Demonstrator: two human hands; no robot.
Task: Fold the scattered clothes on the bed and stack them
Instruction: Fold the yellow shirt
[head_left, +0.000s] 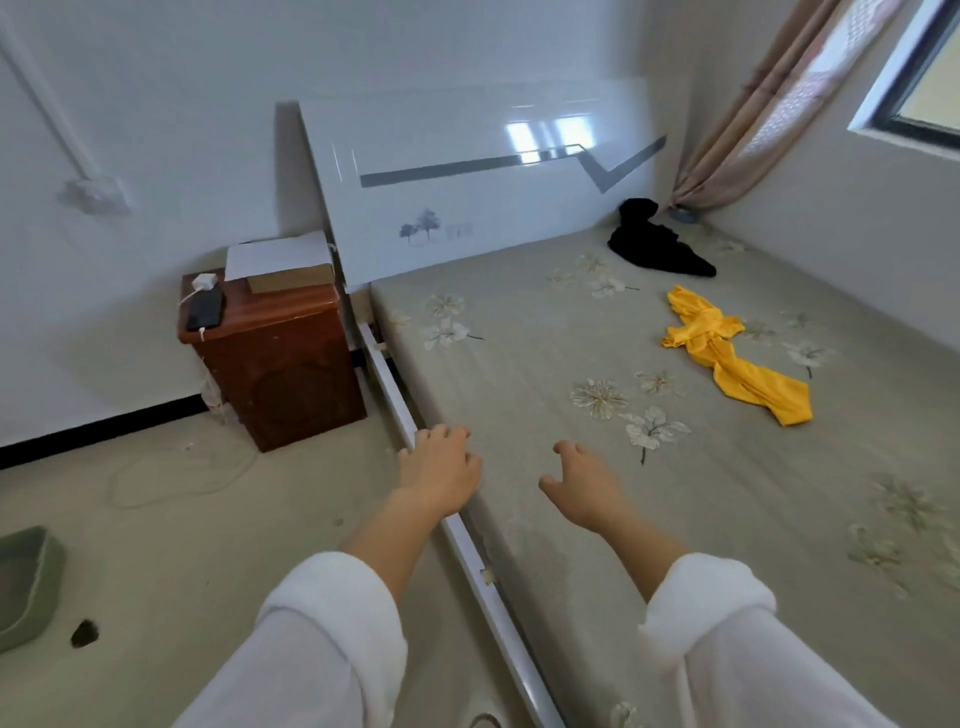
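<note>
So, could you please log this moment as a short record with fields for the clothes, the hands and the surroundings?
setting: bedroom, floral-covered bed, white headboard
yellow garment: crumpled, on the bed towards the window wall
black garment: crumpled, in the far corner by the headboard
left hand: at the bed's near edge, fingers relaxed, holding nothing
right hand: over the bed, open, holding nothing
folded stack: none visible
beside bed: brown nightstand with a phone on top

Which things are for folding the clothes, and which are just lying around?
For the job: yellow garment, black garment, bed.
Just lying about: phone, brown nightstand, cardboard box, green tub.
</note>
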